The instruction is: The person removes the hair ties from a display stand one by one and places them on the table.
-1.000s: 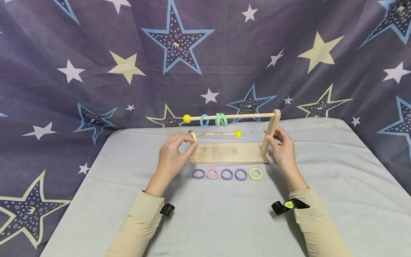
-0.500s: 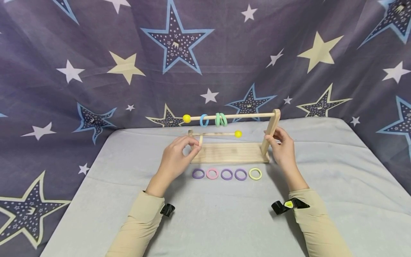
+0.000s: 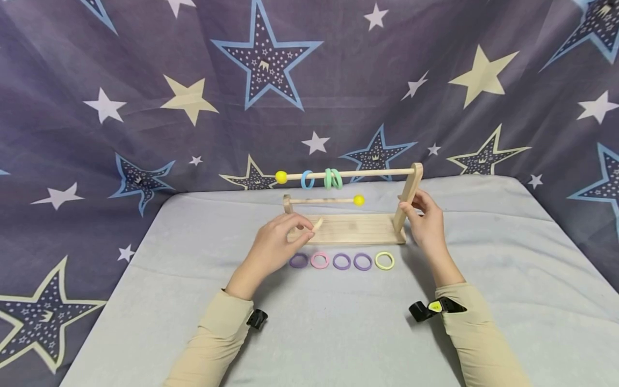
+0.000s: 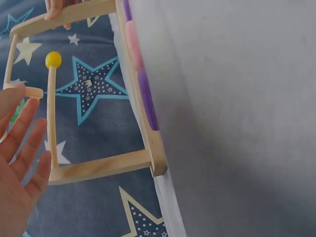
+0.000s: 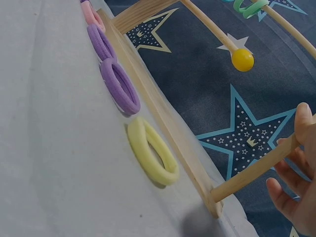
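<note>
My left hand [image 3: 282, 239] pinches a pale cream hair tie [image 3: 317, 224] between thumb and index finger, above the left part of the wooden stand's base [image 3: 358, 228]. In the left wrist view this hair tie [image 4: 32, 92] shows edge-on; the other fingers spread loosely. My right hand [image 3: 426, 223] holds the stand's tall right post [image 3: 409, 194] between thumb and fingers. From that post the upper rod [image 3: 372, 174] runs left, carrying a blue hair tie [image 3: 303, 180] and two green hair ties [image 3: 328, 179]. The lower rod [image 3: 321, 201] bears no hair tie.
In front of the base lies a row of hair ties: dark purple [image 3: 299, 267], pink [image 3: 319, 266], two purple [image 3: 342, 268] and yellow [image 3: 384, 267]. Yellow balls cap the upper rod [image 3: 281, 177] and lower rod [image 3: 358, 200]. A star-patterned curtain [image 3: 309, 70] hangs behind the grey cloth [image 3: 338, 333].
My left hand has moved right and down from the stand's left post with the pale hair tie, which now leans over. My right hand stays on the right post.
</note>
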Tool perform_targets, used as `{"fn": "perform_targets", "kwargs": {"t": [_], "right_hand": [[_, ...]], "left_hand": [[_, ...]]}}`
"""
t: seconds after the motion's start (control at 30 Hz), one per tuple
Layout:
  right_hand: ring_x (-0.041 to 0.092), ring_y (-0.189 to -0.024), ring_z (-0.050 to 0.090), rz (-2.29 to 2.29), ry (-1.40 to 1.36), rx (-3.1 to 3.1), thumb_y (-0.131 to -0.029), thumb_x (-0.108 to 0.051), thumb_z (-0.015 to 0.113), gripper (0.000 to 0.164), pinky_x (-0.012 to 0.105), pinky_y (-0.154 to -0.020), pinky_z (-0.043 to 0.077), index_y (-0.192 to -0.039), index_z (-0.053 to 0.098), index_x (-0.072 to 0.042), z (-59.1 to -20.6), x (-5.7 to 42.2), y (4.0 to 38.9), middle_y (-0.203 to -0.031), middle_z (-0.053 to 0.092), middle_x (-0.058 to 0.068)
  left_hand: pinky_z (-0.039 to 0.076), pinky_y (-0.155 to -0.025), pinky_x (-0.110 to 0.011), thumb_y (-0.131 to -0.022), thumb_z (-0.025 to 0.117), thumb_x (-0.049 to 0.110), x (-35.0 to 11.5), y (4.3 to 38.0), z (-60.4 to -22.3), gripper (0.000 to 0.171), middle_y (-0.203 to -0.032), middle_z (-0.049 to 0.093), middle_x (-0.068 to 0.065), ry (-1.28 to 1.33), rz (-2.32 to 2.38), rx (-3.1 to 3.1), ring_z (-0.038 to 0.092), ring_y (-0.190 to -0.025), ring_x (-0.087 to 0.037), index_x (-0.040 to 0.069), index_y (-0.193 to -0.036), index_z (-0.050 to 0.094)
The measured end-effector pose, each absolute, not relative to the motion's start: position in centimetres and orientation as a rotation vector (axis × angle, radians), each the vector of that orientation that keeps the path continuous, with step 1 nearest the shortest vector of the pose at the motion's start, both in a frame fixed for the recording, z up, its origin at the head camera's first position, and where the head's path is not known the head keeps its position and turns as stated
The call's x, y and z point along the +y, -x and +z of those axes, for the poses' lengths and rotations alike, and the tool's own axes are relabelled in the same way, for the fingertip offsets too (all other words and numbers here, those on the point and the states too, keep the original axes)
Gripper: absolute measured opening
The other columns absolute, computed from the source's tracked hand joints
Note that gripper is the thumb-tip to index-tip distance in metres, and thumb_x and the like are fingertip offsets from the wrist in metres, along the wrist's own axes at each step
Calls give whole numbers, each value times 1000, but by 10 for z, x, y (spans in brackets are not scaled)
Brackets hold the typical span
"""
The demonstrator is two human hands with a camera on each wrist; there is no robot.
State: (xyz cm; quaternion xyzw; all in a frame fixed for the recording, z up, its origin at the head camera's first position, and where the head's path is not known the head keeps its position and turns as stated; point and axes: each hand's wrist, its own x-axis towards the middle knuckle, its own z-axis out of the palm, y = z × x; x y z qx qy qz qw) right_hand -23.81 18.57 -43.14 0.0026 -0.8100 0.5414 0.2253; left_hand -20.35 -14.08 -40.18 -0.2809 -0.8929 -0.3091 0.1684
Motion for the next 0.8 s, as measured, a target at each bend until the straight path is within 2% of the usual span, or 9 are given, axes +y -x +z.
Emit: {"fn": "perform_targets", "kwargs": {"t": [0.23,0.5,0.8], "right_hand": [[2,-97,57,1496,-10,-2233,-93,-16,67,42,17,-80,48,-131,59,0,-431,185,238,-118,68,16],[4,-98,57,1493,0,-2241,-93,-17,66,40,18,-80,47,-129,60,-1,-430,185,238,-118,68,16],[2,-97,56,1500,2,-2238,-94,-15,66,40,18,-79,47,-130,60,0,-431,185,238,-119,68,17]], "left_hand": [[52,-87,-37,-90,75,22,-134,202,-405,9,-102,70,6,843,-863,-2544,64,-99,-14,21,-97,71],[51,-85,-32,-90,75,20,-130,202,-408,9,-102,70,9,901,-850,-2534,63,-96,-11,21,-97,70],[51,-84,-33,-87,78,21,-126,200,-411,11,-98,69,10,963,-837,-2583,63,-94,-11,22,-95,70]]}}
